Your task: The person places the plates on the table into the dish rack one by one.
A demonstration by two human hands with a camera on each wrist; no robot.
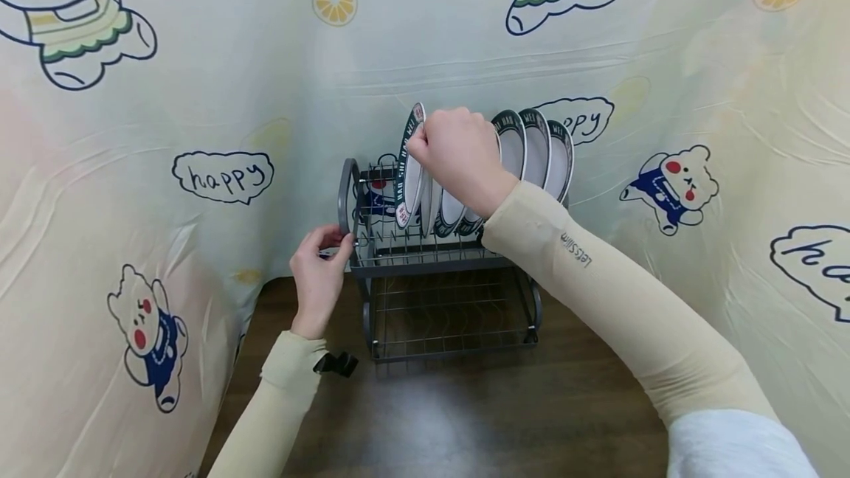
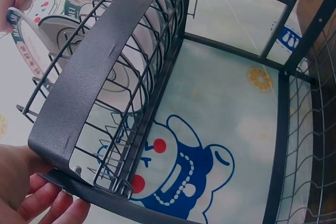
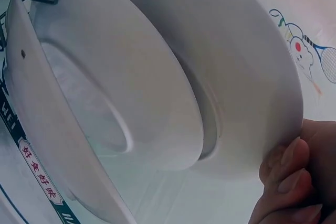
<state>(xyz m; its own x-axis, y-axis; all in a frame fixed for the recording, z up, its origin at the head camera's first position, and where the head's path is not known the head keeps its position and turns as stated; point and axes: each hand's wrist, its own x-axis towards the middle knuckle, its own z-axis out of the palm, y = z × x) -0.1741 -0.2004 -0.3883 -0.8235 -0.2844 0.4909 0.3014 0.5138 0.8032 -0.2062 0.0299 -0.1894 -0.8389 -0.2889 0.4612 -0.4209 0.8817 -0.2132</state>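
Observation:
My right hand (image 1: 461, 157) grips the rim of the leftmost plate (image 1: 401, 194), white with a dark green lettered band, which stands tilted in the upper tier of a dark metal dish rack (image 1: 432, 267). In the right wrist view, curled fingers (image 3: 289, 169) press against the pale back of this plate (image 3: 247, 77). My left hand (image 1: 320, 275) holds the rack's left end frame; in the left wrist view its fingers (image 2: 58, 203) lie at the frame's lower corner. Several more plates (image 1: 559, 157) stand upright along the tier, some partly hidden by my right hand.
The rack's lower wire shelf (image 1: 451, 308) sits below the plates. It stands on a dark brown wooden surface (image 1: 465, 419), against a pale cloth backdrop (image 1: 412, 50) printed with bears and oranges. A small black item (image 1: 336, 364) is at my left wrist.

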